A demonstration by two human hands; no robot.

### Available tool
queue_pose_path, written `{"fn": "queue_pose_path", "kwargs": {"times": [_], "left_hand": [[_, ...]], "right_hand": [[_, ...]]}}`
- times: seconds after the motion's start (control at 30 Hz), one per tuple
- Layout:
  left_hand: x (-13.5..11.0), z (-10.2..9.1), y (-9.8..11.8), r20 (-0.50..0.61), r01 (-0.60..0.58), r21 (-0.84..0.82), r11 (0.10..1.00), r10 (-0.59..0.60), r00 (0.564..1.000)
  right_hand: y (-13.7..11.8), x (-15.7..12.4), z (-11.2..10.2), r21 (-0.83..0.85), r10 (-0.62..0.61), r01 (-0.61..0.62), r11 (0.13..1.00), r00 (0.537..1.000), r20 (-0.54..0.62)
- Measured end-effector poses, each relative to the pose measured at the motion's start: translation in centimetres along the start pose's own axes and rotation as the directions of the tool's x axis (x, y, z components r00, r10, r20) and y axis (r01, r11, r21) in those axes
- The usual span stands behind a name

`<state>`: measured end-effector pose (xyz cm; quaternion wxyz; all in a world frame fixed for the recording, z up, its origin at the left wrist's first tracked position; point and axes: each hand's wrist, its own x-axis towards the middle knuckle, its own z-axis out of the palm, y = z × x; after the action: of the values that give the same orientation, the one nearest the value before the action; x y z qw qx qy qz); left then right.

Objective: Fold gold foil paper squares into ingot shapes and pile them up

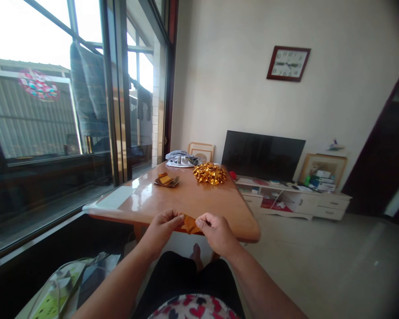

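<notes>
My left hand (161, 229) and my right hand (214, 231) pinch a small folded piece of gold foil paper (190, 225) between them, just above the near edge of a varnished wooden table (199, 201). Farther along the tabletop sits a heap of crumpled gold folded-foil pieces (210, 173). To its left lies a small stack of gold and dark paper sheets (166, 180). Neither pile touches my hands.
A grey cloth bundle (181, 159) lies at the table's far end. Behind it stand a dark flat-screen TV (262, 155) on a white cabinet (286, 199) and a wall clock (288, 64). Large windows run along the left side. A patterned cloth lies on my lap.
</notes>
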<state>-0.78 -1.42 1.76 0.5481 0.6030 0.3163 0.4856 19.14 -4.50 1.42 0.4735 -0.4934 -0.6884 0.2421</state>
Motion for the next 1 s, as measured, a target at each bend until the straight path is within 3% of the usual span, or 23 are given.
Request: {"fn": "queue_pose_path", "kwargs": {"times": [0.17, 0.4, 0.7, 0.87, 1.0], "left_hand": [[-1.0, -0.5, -1.8, -0.05, 0.044, -0.027, 0.999, -0.045, 0.998], [-1.8, -0.6, -3.4, -0.113, -0.007, 0.001, 1.0, 0.007, 0.994], [-1.8, -1.9, -1.5, -0.072, 0.035, -0.04, 0.999, -0.038, 0.997], [-2.3, -1.8, -0.2, -0.081, 0.071, 0.026, 0.997, -0.069, 0.994], [-2.1, -1.8, 0.0, -0.078, 0.008, 0.088, 0.996, -0.001, 0.997]], "right_hand": [[1.1, -0.9, 0.5, -0.021, 0.003, -0.002, 1.0, 0.998, 0.065], [2.0, -1.7, 1.2, -0.004, 0.022, -0.021, 1.0, 0.994, 0.105], [-0.2, -0.7, 1.3, -0.132, -0.173, 0.184, 0.974, 0.981, 0.089], [-0.5, -0.8, 1.3, -0.104, -0.179, 0.187, 0.977, 0.98, 0.087], [-0.1, -0.8, 1.3, -0.036, -0.117, 0.12, 0.992, 0.991, 0.062]]}}
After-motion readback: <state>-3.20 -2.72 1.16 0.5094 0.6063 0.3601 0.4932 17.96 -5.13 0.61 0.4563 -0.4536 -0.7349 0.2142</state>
